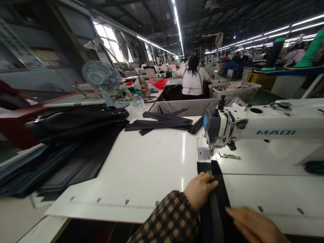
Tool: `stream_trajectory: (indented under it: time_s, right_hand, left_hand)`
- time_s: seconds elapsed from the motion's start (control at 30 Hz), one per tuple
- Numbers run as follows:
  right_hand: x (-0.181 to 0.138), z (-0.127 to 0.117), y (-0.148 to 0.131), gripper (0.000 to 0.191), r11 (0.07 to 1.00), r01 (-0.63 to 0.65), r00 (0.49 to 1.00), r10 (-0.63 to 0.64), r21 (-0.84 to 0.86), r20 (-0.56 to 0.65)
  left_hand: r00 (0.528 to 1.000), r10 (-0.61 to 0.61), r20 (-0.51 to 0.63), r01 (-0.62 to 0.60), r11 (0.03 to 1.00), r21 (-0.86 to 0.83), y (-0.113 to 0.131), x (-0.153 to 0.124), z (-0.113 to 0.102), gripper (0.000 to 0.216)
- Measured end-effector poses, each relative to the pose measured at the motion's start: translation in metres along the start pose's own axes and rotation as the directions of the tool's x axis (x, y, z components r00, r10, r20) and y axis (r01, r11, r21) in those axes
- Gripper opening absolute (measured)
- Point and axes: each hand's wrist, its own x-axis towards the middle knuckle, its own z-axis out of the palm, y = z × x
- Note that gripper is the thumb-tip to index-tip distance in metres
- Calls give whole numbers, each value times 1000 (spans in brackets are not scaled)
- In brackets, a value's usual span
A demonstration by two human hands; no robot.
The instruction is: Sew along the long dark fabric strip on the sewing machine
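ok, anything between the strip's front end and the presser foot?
Nothing visible. The strip, under the left hand and right hand, ends just short of the presser foot; only bare plate between. A metal part lies right of that path.

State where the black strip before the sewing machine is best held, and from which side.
Take the strip at its near end, from above, one hand on each long edge, as the left hand and right hand lie now. It lies flat and narrow on the table, its far end by the machine, so pressing down probably steers it best.
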Motion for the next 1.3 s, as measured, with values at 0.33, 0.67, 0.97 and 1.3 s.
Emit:
stream_trajectory:
  time_s: [0.33,0.67,0.97,1.3]
  right_hand:
    - [43,-1,69,55,947,-38,985,90,-320,150]
    - [55,-3,75,57,943,-37,988,84,-330,129]
    - [58,-4,72,56,942,-48,992,83,-332,91]
    - [56,-7,71,55,944,-45,991,82,-327,102]
  left_hand:
    - [995,-61,73,54,993,102,13,28,-7,21]
    - [997,-61,44,60,998,31,13,40,-10,14]
    - [986,-163,46,164,986,-23,14,37,0,24]
    - [964,-262,-51,255,961,-106,22,31,5,30]
